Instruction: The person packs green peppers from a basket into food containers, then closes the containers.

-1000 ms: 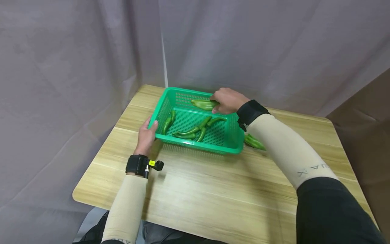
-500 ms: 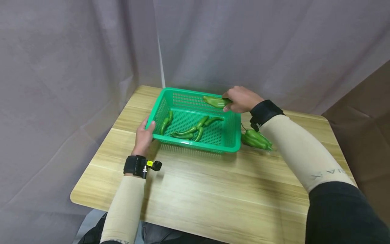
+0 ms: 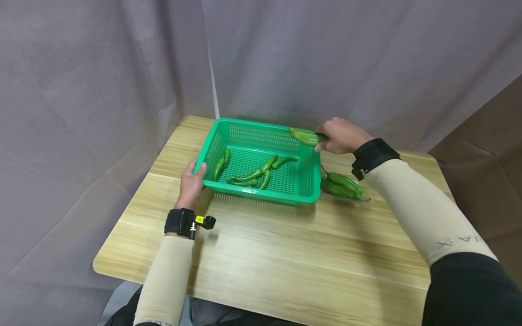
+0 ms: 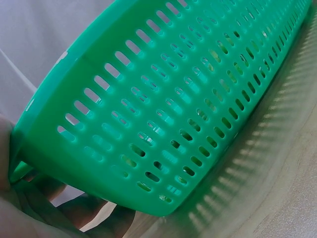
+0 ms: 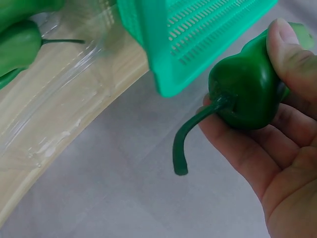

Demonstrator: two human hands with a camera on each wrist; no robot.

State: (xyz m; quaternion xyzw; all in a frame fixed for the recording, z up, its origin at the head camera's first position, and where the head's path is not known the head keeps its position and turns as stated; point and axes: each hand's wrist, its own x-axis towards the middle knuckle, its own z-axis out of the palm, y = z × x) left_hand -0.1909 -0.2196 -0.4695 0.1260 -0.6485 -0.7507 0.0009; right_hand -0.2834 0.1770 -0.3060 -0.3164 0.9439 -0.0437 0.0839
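Note:
My left hand (image 3: 190, 185) grips the left rim of a green plastic basket (image 3: 269, 195), thumb on top and fingers outside. Close up in the left wrist view are the basket's slotted wall (image 4: 163, 89) and the hand's curled fingers. Over the basket's back right corner, my right hand (image 3: 342, 136) holds a large green pepper (image 3: 306, 136). The right wrist view shows the pepper (image 5: 247, 89) between thumb and fingers, its curved stem hanging free. Several slender green chili peppers (image 3: 265, 174) lie on the basket floor.
Right of the basket, more large green peppers (image 3: 342, 185) lie on clear plastic (image 5: 54, 134), close to its wall. The wooden table (image 3: 285, 253) has a back edge near a grey curtain (image 3: 326, 59). A brown panel (image 3: 481, 149) stands at right.
My right hand has moved right with the large green pepper, from over the basket's inside to its back right corner. The peppers beside the basket are now uncovered. The left hand keeps its grip.

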